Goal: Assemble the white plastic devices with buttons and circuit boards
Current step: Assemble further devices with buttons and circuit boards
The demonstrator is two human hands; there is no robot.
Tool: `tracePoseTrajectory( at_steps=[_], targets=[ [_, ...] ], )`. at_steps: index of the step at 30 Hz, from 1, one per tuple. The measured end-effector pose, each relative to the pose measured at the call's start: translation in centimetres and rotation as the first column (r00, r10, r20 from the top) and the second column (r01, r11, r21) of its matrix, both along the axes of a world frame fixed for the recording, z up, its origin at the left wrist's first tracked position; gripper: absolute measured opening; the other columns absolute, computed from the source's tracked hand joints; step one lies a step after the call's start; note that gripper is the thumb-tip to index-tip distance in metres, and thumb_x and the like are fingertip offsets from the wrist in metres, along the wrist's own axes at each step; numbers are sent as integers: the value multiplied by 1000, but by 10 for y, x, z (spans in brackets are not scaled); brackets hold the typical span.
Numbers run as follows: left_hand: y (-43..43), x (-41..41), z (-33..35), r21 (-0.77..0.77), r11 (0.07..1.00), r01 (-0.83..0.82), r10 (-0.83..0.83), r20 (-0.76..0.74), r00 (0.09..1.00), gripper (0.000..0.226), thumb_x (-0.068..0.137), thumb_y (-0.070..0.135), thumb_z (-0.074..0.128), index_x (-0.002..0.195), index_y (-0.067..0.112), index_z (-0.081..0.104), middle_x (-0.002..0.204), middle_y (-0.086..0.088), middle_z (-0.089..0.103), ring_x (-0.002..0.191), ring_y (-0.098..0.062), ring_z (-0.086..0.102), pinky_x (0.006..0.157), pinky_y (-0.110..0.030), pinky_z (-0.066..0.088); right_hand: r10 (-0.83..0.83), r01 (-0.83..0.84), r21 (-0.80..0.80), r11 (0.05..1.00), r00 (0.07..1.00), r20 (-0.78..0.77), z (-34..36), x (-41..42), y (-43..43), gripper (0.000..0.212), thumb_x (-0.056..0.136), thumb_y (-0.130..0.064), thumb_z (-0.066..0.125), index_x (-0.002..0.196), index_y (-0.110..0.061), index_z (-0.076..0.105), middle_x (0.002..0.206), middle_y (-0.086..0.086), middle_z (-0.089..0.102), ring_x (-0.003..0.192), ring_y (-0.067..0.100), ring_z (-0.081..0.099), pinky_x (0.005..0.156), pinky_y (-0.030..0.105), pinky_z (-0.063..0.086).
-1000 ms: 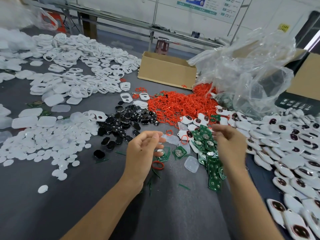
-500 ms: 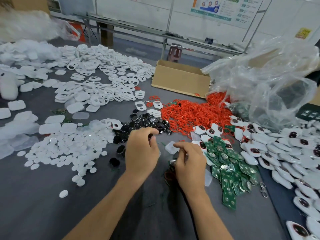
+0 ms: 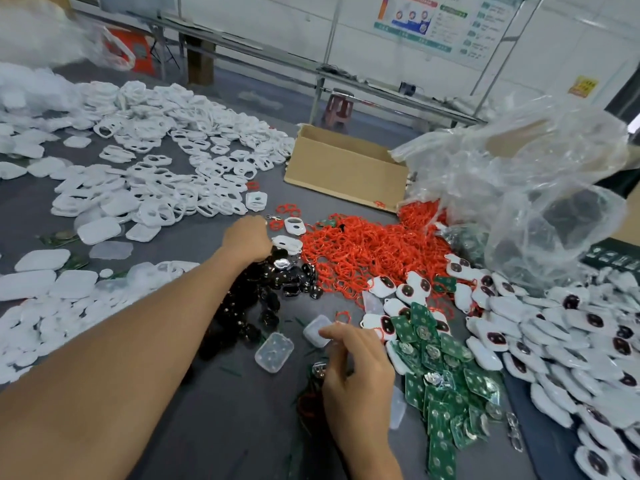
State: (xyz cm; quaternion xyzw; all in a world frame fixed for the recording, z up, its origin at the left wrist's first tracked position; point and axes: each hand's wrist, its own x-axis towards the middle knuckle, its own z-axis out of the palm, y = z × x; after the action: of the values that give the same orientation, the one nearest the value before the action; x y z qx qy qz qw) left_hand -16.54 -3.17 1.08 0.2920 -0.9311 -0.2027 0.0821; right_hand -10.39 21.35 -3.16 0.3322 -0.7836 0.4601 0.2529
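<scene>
My left hand (image 3: 247,239) reaches forward over the far edge of a pile of black buttons (image 3: 263,299), beside a white front shell (image 3: 287,244). Its fingers curl downward and are hidden. Nearer to me, my right hand (image 3: 356,379) has its index finger and thumb pinching the edge of a small translucent cover (image 3: 314,330). A circuit board with a metal cell (image 3: 318,370) lies just under that hand. Green circuit boards (image 3: 446,407) are heaped to its right. A second translucent cover (image 3: 274,353) lies to its left.
A heap of red rings (image 3: 363,251) lies in the middle. White front shells (image 3: 166,188) spread over the back left and white back covers (image 3: 38,282) over the left. Assembled devices (image 3: 571,341) fill the right. A cardboard box (image 3: 343,168) and a clear bag (image 3: 536,188) stand behind.
My left hand has moved forward from in front of me to the far edge of the black buttons. My right hand came in from the boards and stays by the translucent cover.
</scene>
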Motion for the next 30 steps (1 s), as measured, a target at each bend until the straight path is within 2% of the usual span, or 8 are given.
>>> tracePoseTrajectory(
  at_steps=[3, 7, 13, 18, 20, 23, 26, 30],
  targets=[
    [-8, -2, 3, -5, 997, -78, 78, -36, 996, 17, 84, -4, 53, 68, 1, 48, 86, -19, 55, 84, -35, 55, 68, -41, 45, 23, -20, -67, 998, 999, 49, 4, 1, 3, 27, 75, 7, 56, 81, -15, 70, 83, -17, 63, 81, 6, 59, 73, 13, 43],
    [-20, 1, -1, -20, 993, -118, 112, -178, 978, 16, 92, 8, 57, 87, -5, 64, 91, -21, 62, 90, -38, 60, 67, -37, 43, -58, 76, -124, 989, 988, 144, 25, -14, 5, 28, 81, -3, 55, 83, -27, 70, 84, -18, 68, 80, 3, 63, 73, 16, 45],
    [11, 28, 11, 154, 980, -129, 191, -517, 834, 20, 87, 23, 69, 86, 3, 67, 81, -9, 66, 74, -23, 60, 65, -29, 42, -193, 73, 461, 885, 957, 218, 35, -81, -13, 20, 87, -6, 56, 99, -9, 71, 97, 7, 71, 92, 25, 62, 81, 37, 49],
    [82, 78, 11, 539, 836, 103, 293, -597, 747, 23, 80, 16, 76, 101, 15, 68, 85, -2, 72, 66, -18, 69, 61, -29, 56, -234, 146, 625, 766, 970, 60, 26, -95, -22, 15, 87, -13, 57, 90, -10, 70, 95, 10, 66, 90, 29, 58, 67, 33, 43],
    [107, 97, 1, 636, 750, 183, 313, -585, 748, 29, 80, 9, 73, 106, 20, 66, 84, 1, 73, 59, -13, 68, 51, -24, 54, -248, 165, 603, 781, 967, 56, 25, -93, -21, 13, 86, -14, 58, 87, -11, 71, 94, 9, 65, 87, 26, 57, 62, 31, 38],
    [133, 117, -14, 674, 709, 207, 329, -576, 748, 30, 80, 0, 70, 96, 26, 74, 85, 7, 73, 71, -11, 69, 57, -26, 57, -218, 113, 451, 885, 958, 188, 31, -86, -14, 8, 83, -13, 62, 78, -13, 69, 91, 5, 65, 79, 18, 55, 64, 27, 37],
    [145, 126, -22, 743, 627, 234, 393, -560, 729, 30, 82, -3, 70, 76, 25, 78, 82, 8, 74, 76, -12, 71, 62, -25, 58, -54, -29, 230, 973, 936, 347, 38, -69, -2, 10, 82, -7, 63, 74, -12, 65, 73, 0, 66, 68, 13, 59, 66, 28, 48],
    [151, 132, -25, 724, 645, 244, 390, -586, 710, 17, 80, 7, 76, 82, 24, 79, 90, 8, 75, 79, -13, 70, 68, -31, 60, 232, -222, -80, 972, 840, 490, 42, -37, 17, 17, 80, 1, 70, 85, -14, 64, 75, -3, 69, 67, 10, 64, 65, 19, 52]
  ],
)
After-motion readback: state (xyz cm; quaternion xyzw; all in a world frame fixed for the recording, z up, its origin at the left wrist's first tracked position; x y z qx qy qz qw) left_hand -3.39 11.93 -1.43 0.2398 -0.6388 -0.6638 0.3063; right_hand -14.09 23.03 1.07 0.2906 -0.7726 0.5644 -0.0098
